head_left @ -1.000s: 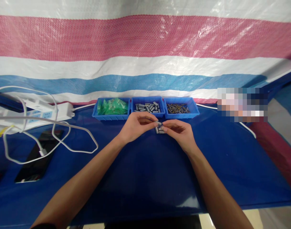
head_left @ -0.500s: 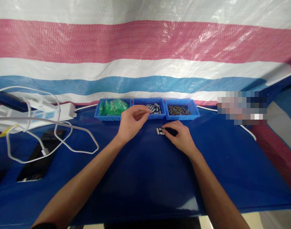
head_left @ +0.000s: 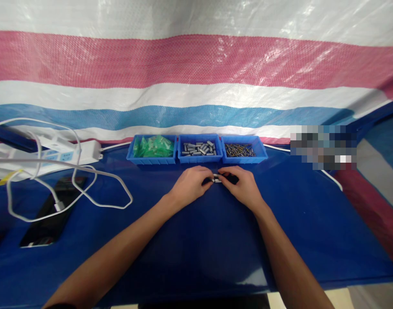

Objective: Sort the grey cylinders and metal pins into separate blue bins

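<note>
Just in front of the bins, a small black-and-silver part (head_left: pixel 217 178) is between my two hands, largely covered by fingers. My right hand (head_left: pixel 243 184) pinches it from the right with thumb and forefinger. From the other side, my left hand (head_left: pixel 193 183) is closed in a pinch at the part's left end, a bit of silver metal showing at its fingertips. Whether that bit is separate from the part I cannot tell. Behind the hands, a blue bin holds short silver metal cylinders (head_left: pixel 199 149). Screws (head_left: pixel 239 150) fill the right bin (head_left: pixel 244 160).
Green plastic packets (head_left: pixel 156 146) are in the left bin (head_left: pixel 151 160). To the left, a white power strip (head_left: pixel 89 151), looped white cables (head_left: pixel 115 206) and a dark phone (head_left: pixel 43 223) lie on the blue table (head_left: pixel 199 257). A striped sheet (head_left: pixel 196 64) hangs behind.
My left hand has moved from the middle bin toward me and to the right, reaching the small part. My right hand has stayed at the part.
</note>
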### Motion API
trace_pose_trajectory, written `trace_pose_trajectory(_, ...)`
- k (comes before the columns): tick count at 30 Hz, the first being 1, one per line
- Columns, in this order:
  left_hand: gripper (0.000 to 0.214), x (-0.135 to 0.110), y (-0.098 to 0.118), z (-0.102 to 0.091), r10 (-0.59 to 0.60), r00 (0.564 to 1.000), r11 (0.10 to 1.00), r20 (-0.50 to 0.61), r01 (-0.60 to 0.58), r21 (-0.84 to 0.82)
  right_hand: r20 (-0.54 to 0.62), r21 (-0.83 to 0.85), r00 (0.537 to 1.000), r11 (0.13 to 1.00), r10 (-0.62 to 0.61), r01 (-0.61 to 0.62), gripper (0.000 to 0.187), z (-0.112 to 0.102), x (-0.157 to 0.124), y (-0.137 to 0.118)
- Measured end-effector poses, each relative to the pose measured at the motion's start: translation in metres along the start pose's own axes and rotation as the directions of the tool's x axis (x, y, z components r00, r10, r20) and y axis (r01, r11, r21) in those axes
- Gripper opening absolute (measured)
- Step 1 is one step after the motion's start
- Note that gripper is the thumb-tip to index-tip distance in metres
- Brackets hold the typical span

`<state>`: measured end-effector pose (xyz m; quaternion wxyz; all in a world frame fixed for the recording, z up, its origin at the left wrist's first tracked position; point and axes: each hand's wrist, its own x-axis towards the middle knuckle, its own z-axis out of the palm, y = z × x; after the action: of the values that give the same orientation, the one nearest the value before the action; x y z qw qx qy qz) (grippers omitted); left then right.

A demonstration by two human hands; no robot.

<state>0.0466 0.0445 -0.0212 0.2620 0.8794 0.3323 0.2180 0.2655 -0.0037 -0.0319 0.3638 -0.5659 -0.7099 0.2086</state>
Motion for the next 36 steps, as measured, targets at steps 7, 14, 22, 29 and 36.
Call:
trace_pose_trajectory(7,0.012,0.002,-0.008,-0.015,-0.006,0.998,1.000,0.068,0.005,0.022,0.013,0.004,1.000,1.000,0.015,-0.015,0.015,-0.001,0.001,-0.003)
trace_pose_trajectory(14,0.013,0.003,-0.003,-0.021,-0.066,0.998,0.956,-0.005,0.062,-0.288,0.015,0.015,1.000,1.000,0.022,-0.023,0.017,0.000,0.000,0.000)
trace_pose_trajectory(22,0.014,0.006,0.007,-0.028,-0.179,0.984,0.804,-0.026,0.131,-0.580,0.009,0.051,0.999,0.998,0.044,-0.044,0.016,0.001,0.000,-0.001)
trace_pose_trajectory(29,0.017,0.006,0.011,-0.031,-0.229,0.973,0.748,-0.016,0.166,-0.643,0.001,0.071,0.997,0.994,0.078,-0.078,0.016,0.000,0.001,-0.001)
trace_pose_trajectory(36,0.022,0.006,0.014,-0.032,-0.252,0.968,0.726,-0.007,0.184,-0.663,-0.009,0.113,0.996,0.990,0.085,-0.083,0.018,0.000,0.001,-0.005)
